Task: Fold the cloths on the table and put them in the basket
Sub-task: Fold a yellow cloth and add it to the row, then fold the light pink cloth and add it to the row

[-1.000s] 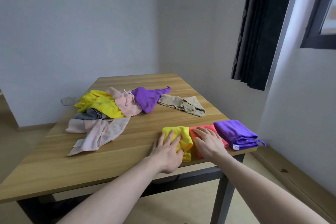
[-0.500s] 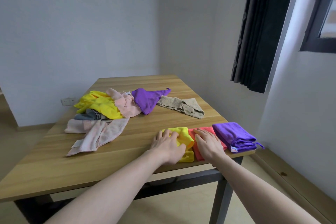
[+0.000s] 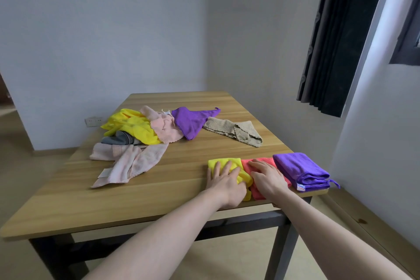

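Three folded cloths lie in a row at the table's near right edge: a yellow one (image 3: 227, 162), a coral one (image 3: 261, 162) and a purple one (image 3: 300, 169). My left hand (image 3: 223, 183) lies flat on the yellow folded cloth with fingers spread. My right hand (image 3: 267, 177) presses flat on the coral cloth beside it. Neither hand grips anything. Farther back lies a loose pile: a yellow cloth (image 3: 131, 126), a pink cloth (image 3: 164, 128), a purple cloth (image 3: 189, 121), a grey striped cloth (image 3: 121, 140) and a pale pink towel (image 3: 131, 162). A beige cloth (image 3: 236, 130) lies apart. No basket is in view.
The wooden table (image 3: 159, 191) has dark metal legs and stands in a room corner. A dark curtain (image 3: 341, 36) hangs at the right by a window. A wall socket (image 3: 93, 120) sits behind the table's left side. A wooden ledge (image 3: 368, 225) runs along the right wall.
My left hand slid forward over the yellow folded cloth, flattening it. My right hand stayed on the coral cloth. The view shifted slightly.
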`<state>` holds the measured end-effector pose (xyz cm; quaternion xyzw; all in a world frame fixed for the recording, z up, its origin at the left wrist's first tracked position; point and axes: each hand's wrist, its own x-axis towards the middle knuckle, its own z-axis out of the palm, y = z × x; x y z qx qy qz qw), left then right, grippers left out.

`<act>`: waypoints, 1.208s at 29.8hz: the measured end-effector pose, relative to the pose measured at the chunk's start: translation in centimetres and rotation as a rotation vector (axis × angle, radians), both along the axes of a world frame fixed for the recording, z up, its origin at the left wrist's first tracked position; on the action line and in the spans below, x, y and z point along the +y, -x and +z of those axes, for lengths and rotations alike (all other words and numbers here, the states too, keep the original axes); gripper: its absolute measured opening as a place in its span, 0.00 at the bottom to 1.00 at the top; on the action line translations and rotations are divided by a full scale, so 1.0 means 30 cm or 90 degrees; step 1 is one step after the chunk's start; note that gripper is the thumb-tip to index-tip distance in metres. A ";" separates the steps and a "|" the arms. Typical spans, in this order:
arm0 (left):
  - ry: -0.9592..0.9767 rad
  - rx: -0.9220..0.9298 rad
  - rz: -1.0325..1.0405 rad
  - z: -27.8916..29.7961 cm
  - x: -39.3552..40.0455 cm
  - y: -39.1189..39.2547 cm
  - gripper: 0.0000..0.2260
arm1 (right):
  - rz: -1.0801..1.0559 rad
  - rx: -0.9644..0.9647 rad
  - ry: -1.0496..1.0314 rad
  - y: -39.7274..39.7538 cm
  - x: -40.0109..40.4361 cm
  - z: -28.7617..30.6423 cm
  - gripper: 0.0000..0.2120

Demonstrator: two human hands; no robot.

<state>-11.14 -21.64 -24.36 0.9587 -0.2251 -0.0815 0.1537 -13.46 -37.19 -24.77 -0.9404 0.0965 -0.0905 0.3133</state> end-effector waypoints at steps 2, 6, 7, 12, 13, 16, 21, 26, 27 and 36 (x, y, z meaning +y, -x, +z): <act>0.028 0.025 0.000 0.008 0.009 -0.006 0.27 | 0.006 0.007 0.018 0.003 0.002 -0.004 0.23; 0.176 0.087 -0.008 0.030 0.061 -0.041 0.27 | 0.019 0.006 0.044 0.008 0.002 -0.009 0.23; 0.224 0.093 -0.009 0.040 0.084 -0.048 0.27 | 0.019 0.006 0.042 0.008 0.001 -0.008 0.23; 0.286 0.000 0.023 0.092 0.265 -0.094 0.26 | 0.024 0.005 0.054 0.016 0.003 -0.010 0.23; 0.250 -0.033 0.033 0.098 0.313 -0.109 0.27 | 0.025 0.005 0.058 0.017 0.003 -0.012 0.23; 0.098 -0.129 0.069 0.095 0.475 -0.159 0.34 | 0.017 0.005 0.043 0.018 0.003 -0.007 0.22; -0.060 -0.236 0.127 0.029 0.716 -0.219 0.25 | 0.005 0.006 -0.003 0.016 -0.001 -0.001 0.22; -0.024 -0.181 0.169 -0.051 0.871 -0.234 0.23 | -0.003 -0.003 -0.002 0.021 -0.001 -0.003 0.21; 0.006 -0.173 0.172 -0.060 0.886 -0.232 0.23 | -0.004 -0.005 -0.001 0.020 0.000 -0.004 0.20; 0.188 -0.212 0.261 -0.097 0.900 -0.225 0.13 | -0.009 -0.016 -0.058 0.016 0.001 0.007 0.19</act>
